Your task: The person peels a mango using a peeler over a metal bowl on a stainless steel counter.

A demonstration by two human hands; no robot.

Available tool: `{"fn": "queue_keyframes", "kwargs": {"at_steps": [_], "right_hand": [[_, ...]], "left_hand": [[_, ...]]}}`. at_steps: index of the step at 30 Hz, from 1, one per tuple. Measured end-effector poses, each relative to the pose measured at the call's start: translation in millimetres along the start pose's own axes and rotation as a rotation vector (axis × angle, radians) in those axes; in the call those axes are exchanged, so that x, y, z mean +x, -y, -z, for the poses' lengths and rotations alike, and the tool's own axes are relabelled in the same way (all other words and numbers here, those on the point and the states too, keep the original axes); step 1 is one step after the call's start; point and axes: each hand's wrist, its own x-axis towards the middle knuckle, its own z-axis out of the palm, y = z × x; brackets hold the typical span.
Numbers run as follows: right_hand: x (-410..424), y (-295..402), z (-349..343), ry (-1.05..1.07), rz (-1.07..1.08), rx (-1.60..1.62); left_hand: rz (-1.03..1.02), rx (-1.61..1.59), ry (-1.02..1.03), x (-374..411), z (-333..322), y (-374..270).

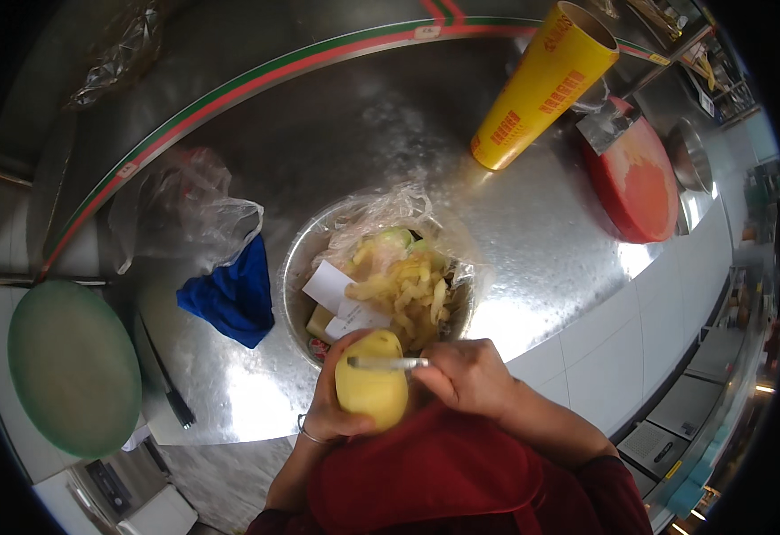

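Observation:
A peeled yellow potato (371, 394) rests in my left hand (334, 401), with the fingers curled around its far side and the thumb along its near side. My right hand (473, 376) grips a vegetable peeler (390, 363), whose head lies over the potato's upper part. Just beyond both hands stands a round metal bowl (291, 267) lined with clear plastic film (400, 200). Inside it are a heap of potato peelings (417, 287), some pale green scraps (395, 237) and white paper slips (356, 315).
Left of the bowl lie a blue cloth (233, 297), a clear plastic bag (186, 207), a knife (175, 398) and a green round board (74, 368). To the right, a yellow cardboard tube (537, 93) stands on the steel table (423, 114), near a red round board (637, 180) and a metal bowl (691, 157).

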Motion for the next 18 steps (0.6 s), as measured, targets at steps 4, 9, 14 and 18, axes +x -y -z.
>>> {"fn": "queue_keyframes", "kwargs": {"at_steps": [4, 9, 14, 18], "right_hand": [[13, -10, -4, -0.008, -0.010, -0.002], [16, -9, -10, -0.046, -0.053, -0.122], [10, -37, -10, 0.023, -0.335, -0.278], [18, -30, -1, -0.060, -0.342, -0.154]], "left_hand": [[0.057, -0.038, -0.033, -2, 4, 7], [-0.053, 0.064, -0.097, 2, 7, 10], [-0.193, 0.240, 0.156, 0, 5, -2], [-0.053, -0.118, 0.119, 8, -6, -1]]}}
